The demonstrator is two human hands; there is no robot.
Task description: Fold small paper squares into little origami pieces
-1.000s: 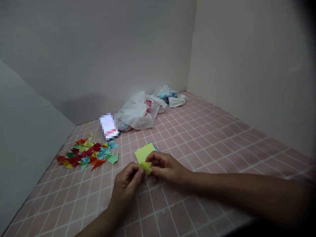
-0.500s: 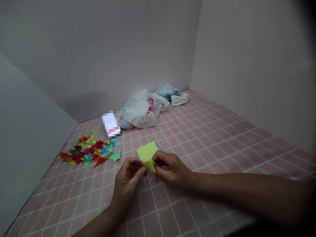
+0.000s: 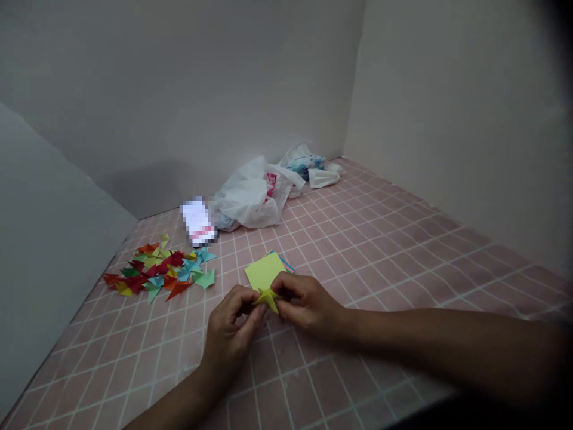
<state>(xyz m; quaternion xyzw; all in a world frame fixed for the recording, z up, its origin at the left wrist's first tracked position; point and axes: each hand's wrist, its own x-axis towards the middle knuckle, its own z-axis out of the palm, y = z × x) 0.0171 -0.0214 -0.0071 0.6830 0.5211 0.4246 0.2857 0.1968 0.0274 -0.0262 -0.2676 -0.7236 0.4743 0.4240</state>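
Note:
A small folded yellow-green paper piece (image 3: 267,297) is pinched between both my hands just above the pink checked tabletop (image 3: 367,251). My left hand (image 3: 233,331) grips its left side with closed fingertips. My right hand (image 3: 304,304) holds its right side, fingers curled over it. Right behind my hands lies a small stack of square paper sheets (image 3: 265,270), yellow-green on top with blue and pink edges showing under it.
A pile of several folded paper pieces (image 3: 161,272) in red, orange, green, blue and yellow lies at the left. Farther back are a blurred white packet (image 3: 197,222), a white plastic bag (image 3: 250,197) and a smaller bag (image 3: 308,167) against the grey walls.
The yellow-green piece has been folded narrower and more pointed between my fingers. My hands stay in about the same place; the view has shifted slightly.

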